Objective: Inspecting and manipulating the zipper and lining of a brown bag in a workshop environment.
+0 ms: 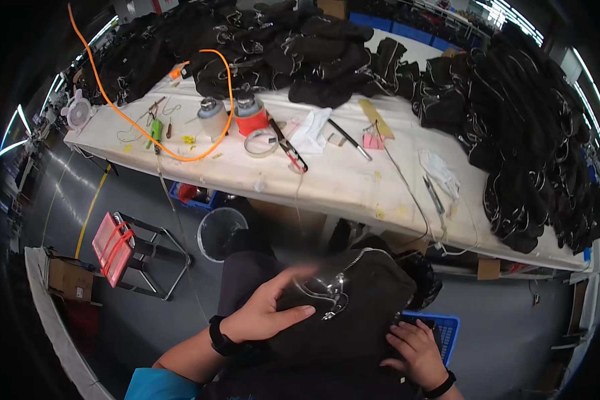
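Across my lap lies a black fabric piece point(363, 300) with a silver zipper point(353, 263) along its upper part. I cannot tell whether it is a bag or a garment. My left hand point(270, 310) is on its left side, thumb stretched over the cloth and apart from the index finger. The fingertips of that hand are blurred beside the zipper pull point(330, 312). On the right edge of the fabric rests my right hand point(417, 350), its fingers spread over the cloth.
Ahead stands a white-covered table point(340, 180) with piles of black zippered pieces point(527, 133), a red container point(250, 117), a tape roll point(261, 143) and an orange hose point(113, 110). A clear bin point(210, 250) and stool point(117, 250) are left; a blue basket point(452, 327) is right.
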Tool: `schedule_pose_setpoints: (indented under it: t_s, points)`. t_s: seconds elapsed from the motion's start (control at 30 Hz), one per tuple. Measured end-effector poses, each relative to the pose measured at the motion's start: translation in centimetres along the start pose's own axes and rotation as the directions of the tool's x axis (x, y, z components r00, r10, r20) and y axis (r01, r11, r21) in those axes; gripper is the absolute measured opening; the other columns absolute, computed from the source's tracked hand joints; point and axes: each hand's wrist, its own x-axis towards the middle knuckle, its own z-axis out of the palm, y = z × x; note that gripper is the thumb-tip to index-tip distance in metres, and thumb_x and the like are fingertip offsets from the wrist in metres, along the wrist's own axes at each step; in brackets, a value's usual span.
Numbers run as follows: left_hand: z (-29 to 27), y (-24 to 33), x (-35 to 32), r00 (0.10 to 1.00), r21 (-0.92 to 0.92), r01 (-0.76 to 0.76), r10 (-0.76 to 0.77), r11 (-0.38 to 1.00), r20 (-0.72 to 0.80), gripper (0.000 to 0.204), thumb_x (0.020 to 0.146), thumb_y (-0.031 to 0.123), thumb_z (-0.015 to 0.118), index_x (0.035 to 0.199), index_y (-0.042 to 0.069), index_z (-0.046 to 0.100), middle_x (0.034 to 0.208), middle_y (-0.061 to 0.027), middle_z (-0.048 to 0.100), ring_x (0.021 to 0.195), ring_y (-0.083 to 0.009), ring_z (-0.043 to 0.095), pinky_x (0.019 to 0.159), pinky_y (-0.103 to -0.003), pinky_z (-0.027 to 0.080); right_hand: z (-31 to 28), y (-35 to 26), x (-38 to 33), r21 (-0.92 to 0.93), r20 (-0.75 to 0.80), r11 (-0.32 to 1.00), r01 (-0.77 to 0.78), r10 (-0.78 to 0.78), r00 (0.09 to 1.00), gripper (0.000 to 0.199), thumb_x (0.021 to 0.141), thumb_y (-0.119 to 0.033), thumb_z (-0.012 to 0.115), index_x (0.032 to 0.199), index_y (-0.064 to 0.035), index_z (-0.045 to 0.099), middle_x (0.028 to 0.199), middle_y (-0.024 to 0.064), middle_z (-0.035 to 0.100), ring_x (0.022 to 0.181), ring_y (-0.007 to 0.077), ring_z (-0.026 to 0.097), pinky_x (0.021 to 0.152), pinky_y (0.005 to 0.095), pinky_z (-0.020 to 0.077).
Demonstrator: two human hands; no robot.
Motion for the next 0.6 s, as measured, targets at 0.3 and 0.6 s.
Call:
schedule_pose_setpoints:
  t_s: [0.3, 0.6]
  points:
    - [0.7, -2.9, -1.1, 0.997, -0.082, 0.035, -0.03, 0.996, 0.071, 0.06, 0.089, 0.002, 0.065, 0.142, -0.001, 0.036, 0.134, -0.0108, 0.052, 0.125, -0.0174, 0.05, 0.106, -0.034, 0.039, -0.1, -4.3, 8.7, 0.292, -0.493, 0.939, 0.181, -0.014, 0.87, 0.045, 0.072, -0.024, 0.083, 0.107, -0.0014, 0.067, 0.113, 0.0131, 0.062, 0.098, 0.0292, 0.06, 0.082, 0.0368, 0.0482]
    - [0.5, -4.5, -2.2, 0.994, -0.316, 0.11, -0.106, 0.942, 0.03, 0.063, 0.09, 0.006, 0.066, 0.144, -0.001, 0.034, 0.138, -0.0112, 0.048, 0.128, -0.0188, 0.046, 0.108, -0.036, 0.036, 3.3, -4.8, 9.7, 0.445, -0.367, 0.891, 0.09, 0.09, 0.926, 0.077, 0.063, -0.03, 0.089, 0.124, 0.0017, 0.054, 0.116, 0.0175, 0.054, 0.102, 0.0326, 0.054, 0.088, 0.0397, 0.0456]
